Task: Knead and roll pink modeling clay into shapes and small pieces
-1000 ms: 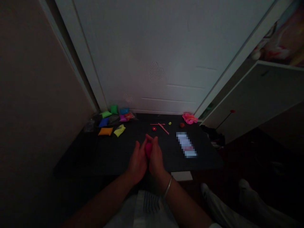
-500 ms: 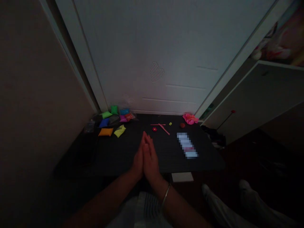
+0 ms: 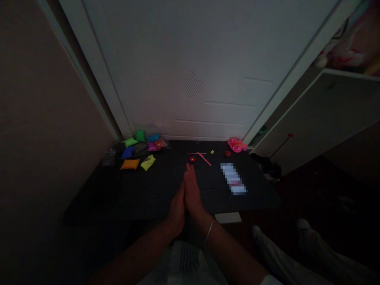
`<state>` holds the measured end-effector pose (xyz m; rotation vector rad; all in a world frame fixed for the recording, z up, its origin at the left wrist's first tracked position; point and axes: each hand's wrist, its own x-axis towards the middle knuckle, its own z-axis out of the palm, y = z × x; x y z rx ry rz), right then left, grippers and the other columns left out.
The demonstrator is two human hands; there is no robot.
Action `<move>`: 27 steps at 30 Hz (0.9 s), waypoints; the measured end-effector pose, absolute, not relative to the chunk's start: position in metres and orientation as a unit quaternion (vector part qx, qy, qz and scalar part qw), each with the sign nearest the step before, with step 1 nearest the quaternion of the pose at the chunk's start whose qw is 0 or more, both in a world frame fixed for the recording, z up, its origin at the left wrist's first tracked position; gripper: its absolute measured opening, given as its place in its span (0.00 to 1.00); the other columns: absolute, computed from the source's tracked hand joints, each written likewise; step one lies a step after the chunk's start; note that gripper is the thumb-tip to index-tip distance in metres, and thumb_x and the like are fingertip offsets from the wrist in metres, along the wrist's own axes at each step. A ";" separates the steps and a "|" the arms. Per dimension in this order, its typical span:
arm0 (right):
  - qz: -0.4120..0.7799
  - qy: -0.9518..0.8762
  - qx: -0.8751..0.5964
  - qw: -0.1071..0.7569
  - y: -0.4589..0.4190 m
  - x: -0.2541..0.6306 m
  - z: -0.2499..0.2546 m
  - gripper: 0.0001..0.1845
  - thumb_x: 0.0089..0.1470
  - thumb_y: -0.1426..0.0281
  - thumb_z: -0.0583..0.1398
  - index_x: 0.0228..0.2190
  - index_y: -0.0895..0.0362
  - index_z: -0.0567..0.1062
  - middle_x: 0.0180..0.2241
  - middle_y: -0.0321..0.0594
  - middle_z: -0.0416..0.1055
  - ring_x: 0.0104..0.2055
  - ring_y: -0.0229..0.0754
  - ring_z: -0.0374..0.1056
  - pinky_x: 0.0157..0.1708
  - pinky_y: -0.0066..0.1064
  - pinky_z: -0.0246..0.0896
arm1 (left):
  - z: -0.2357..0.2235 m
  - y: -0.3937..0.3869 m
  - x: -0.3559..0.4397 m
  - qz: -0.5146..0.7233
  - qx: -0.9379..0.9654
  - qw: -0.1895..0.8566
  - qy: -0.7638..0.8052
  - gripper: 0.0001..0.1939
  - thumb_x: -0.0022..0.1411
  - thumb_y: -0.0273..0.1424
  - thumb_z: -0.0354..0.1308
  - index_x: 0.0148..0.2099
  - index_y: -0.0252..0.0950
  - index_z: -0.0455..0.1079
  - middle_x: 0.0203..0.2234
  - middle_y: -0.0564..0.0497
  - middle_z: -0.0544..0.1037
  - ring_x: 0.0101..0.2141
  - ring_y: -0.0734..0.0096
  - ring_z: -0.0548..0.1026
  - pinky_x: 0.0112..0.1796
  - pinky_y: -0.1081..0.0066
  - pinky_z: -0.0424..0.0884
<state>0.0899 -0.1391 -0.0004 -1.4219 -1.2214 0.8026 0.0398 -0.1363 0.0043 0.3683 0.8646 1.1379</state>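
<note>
My left hand (image 3: pixel 177 209) and my right hand (image 3: pixel 193 193) are pressed palm to palm above the front of the dark table (image 3: pixel 142 194). Their fingers are straight and close together, pointing away from me. Whatever may lie between the palms is hidden. Just beyond the fingertips sits a small red flower shape with a yellow centre (image 3: pixel 192 159). Behind it are a thin pink stick (image 3: pixel 196 153) and a flat pink strip (image 3: pixel 204 159). A small yellow-green piece (image 3: pixel 212 152) and a dark red lump (image 3: pixel 227 153) lie farther right.
Several coloured packets, among them an orange packet (image 3: pixel 130 164) and a yellow packet (image 3: pixel 148 162), lie at the table's left. A bright pink crumpled thing (image 3: pixel 237 145) is at the back right, near a blurred-out phone-shaped rectangle (image 3: pixel 233 179). A white panelled surface (image 3: pixel 166 71) rises behind.
My right hand has slid forward against my left hand, which now sits farther back. The palms stay together. The view has shifted slightly.
</note>
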 end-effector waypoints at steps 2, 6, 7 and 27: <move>0.341 -0.561 -0.558 0.508 -0.145 0.086 0.003 0.26 0.59 0.59 0.43 0.56 0.54 0.55 0.60 0.40 0.46 0.62 0.39 0.41 0.59 0.41 0.39 | 0.007 -0.129 0.037 0.538 0.162 0.730 0.389 0.15 0.59 0.35 0.50 0.47 0.37 0.69 0.55 0.52 0.64 0.57 0.68 0.56 0.57 0.70 0.49; 0.325 -0.568 -0.550 0.519 -0.158 0.076 0.008 0.25 0.58 0.60 0.45 0.56 0.55 0.56 0.60 0.40 0.47 0.62 0.41 0.42 0.59 0.40 0.39 | 0.012 -0.118 0.033 0.551 0.149 0.728 0.380 0.17 0.62 0.35 0.44 0.50 0.38 0.66 0.57 0.51 0.61 0.57 0.73 0.54 0.56 0.74 0.49; 0.327 -0.543 -0.556 0.537 -0.156 0.077 0.010 0.24 0.58 0.59 0.45 0.52 0.56 0.63 0.59 0.42 0.52 0.61 0.41 0.46 0.58 0.39 0.42 | 0.014 -0.120 0.035 0.540 0.141 0.738 0.380 0.18 0.62 0.36 0.45 0.51 0.37 0.66 0.56 0.50 0.63 0.57 0.72 0.56 0.56 0.74 0.50; 0.640 -0.175 -0.383 0.642 -0.134 0.100 0.016 0.29 0.52 0.47 0.44 0.17 0.55 0.66 0.14 0.31 0.63 0.17 0.33 0.61 0.22 0.27 0.60 | 0.017 -0.120 0.037 0.554 0.184 0.717 0.382 0.24 0.62 0.42 0.41 0.58 0.44 0.55 0.59 0.51 0.56 0.58 0.69 0.54 0.56 0.65 0.49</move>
